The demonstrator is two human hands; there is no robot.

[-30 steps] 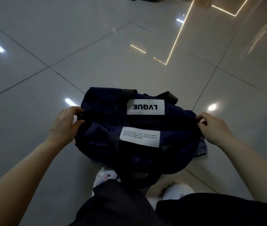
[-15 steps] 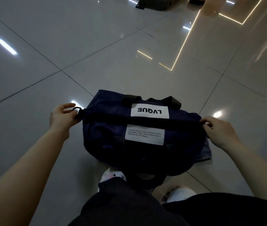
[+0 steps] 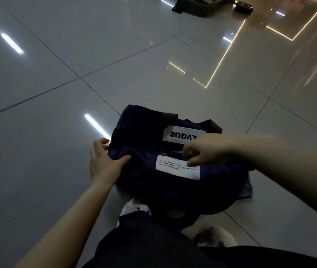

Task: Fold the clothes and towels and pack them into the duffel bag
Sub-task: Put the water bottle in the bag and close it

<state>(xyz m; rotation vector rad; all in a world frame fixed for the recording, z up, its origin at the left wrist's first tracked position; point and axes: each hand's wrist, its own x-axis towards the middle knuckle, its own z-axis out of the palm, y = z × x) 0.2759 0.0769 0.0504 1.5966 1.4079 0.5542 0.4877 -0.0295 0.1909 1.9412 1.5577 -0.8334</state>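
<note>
A navy duffel bag (image 3: 140,136) with two white labels and black handles lies on the tiled floor in front of me. My left hand (image 3: 103,163) holds the bag's left end, thumb on top and fingers round the side. My right hand (image 3: 202,151) is over the middle of the bag, thumb and fingers pinching at the zipper line between the labels. The zipper pull itself is hidden by the fingers, and the hand is blurred. A bit of light blue fabric (image 3: 247,188) shows at the bag's lower right corner.
My dark trouser legs (image 3: 153,244) and two light slippers (image 3: 134,207) are just below the bag. A dark green case-like object (image 3: 202,6) lies far back on the glossy grey tiles (image 3: 57,93), which stretch out on all sides.
My right hand has slid from the bag's right end to its middle along the zipper line. My left hand has shifted from the end ring onto the bag's left end.
</note>
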